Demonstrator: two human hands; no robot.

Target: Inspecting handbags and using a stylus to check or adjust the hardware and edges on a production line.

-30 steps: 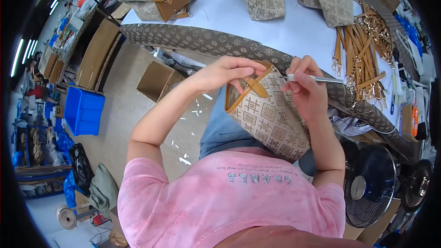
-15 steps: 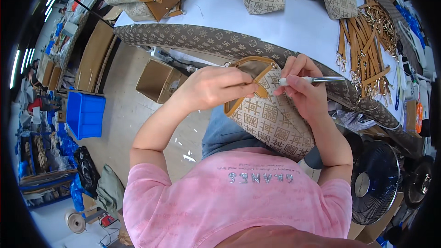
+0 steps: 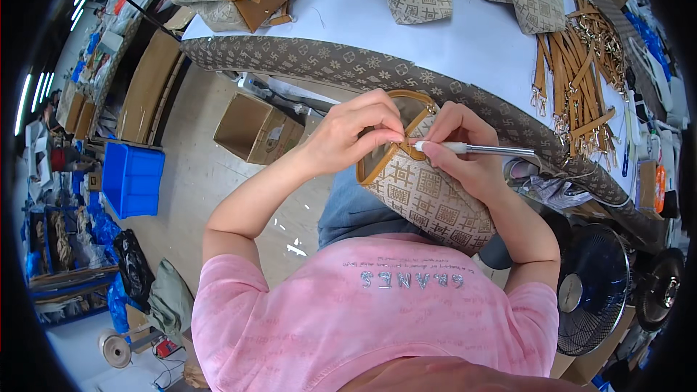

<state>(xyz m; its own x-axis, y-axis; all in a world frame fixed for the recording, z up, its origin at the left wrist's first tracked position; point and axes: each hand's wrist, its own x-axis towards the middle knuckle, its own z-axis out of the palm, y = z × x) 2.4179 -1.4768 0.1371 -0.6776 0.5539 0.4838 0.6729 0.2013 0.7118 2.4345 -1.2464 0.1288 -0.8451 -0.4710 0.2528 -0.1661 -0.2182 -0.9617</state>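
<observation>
Beside the white bench above a floor with a blue crate, both hands grip: left hand pinching the patterned bag, right hand grasping a slim tool.

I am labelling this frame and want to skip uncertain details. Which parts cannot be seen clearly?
- Head view: the tip of the slim silver and white pen-like tool is hidden behind the right hand.
- The inside of the beige patterned fabric bag with tan trim is covered by the left hand.
- The tan leather straps have clasps too small to tell.
</observation>
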